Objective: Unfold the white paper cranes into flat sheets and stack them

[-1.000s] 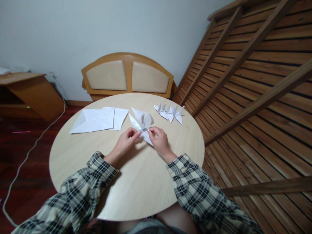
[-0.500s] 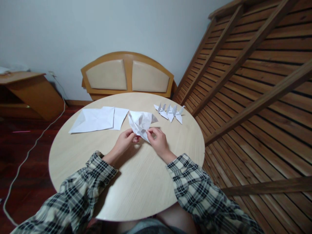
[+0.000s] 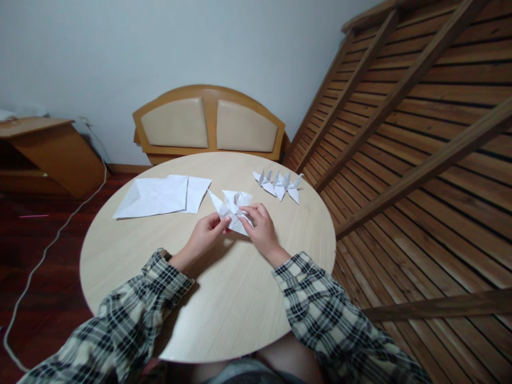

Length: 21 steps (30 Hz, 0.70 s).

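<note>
A partly folded sheet of white paper (image 3: 231, 202) is held between my two hands above the middle of the round table (image 3: 224, 298). My left hand (image 3: 208, 232) pinches its near left side, thumb on top and the other fingers partly hidden beneath. On the right side my right hand (image 3: 259, 228) grips the paper, its thumb and fingertips pressed on the creased layers. One narrow point of the paper sticks out to the far left. Several folded white paper cranes (image 3: 280, 186) stand in a row beyond my right hand.
Flat white paper sheets (image 3: 160, 196) lie overlapping at the table's back left. Behind the table stands a wooden headboard (image 3: 212, 125) with cream panels. A slatted wooden frame (image 3: 420, 160) leans along the right. On the floor at left runs a white cable (image 3: 56, 240).
The paper between my hands has been pressed into a smaller, flatter shape, with a point now showing at left. My right fingers have shifted onto its top; the cranes and flat sheets stay put.
</note>
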Motion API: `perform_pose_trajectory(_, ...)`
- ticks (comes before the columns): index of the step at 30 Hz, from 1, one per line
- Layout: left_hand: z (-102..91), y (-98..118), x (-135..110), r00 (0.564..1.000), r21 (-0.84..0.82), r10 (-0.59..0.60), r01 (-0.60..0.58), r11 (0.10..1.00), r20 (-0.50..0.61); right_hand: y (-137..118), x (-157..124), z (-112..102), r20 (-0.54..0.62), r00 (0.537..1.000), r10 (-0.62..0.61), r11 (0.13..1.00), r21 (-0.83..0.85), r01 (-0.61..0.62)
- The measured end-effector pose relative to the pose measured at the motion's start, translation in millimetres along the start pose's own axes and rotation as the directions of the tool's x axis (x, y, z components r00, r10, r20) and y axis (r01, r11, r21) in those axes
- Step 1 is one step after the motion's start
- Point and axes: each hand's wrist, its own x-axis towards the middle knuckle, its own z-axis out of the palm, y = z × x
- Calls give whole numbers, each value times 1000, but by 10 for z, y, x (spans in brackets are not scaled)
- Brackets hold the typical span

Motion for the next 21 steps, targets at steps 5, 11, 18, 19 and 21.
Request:
perform_pose_trajectory(5, 18, 58, -48, 997, 123, 82, -80, 989, -14, -67, 17, -68, 118, 986, -120, 959, -244, 146)
perform_pose_trajectory(11, 14, 55, -69, 993, 167, 118, -114, 979, -14, -125, 7, -78, 180, 965, -190, 936, -264, 233)
perform_pose_trajectory(18, 8, 93, -78, 992, 175, 124, -119, 977, -13, -85, -12, -15, 55, 993, -105, 975, -192, 113)
perform_pose_trajectory(19, 5, 95, -78, 992, 178, 122, -118, 977, -11, -78, -13, -7, 37, 995, -95, 982, -163, 99)
perform_pose_trajectory(21, -2, 90, -77, 992, 178, 123, -119, 977, -9, -61, -15, 10, 11, 997, -80, 992, -93, 81)
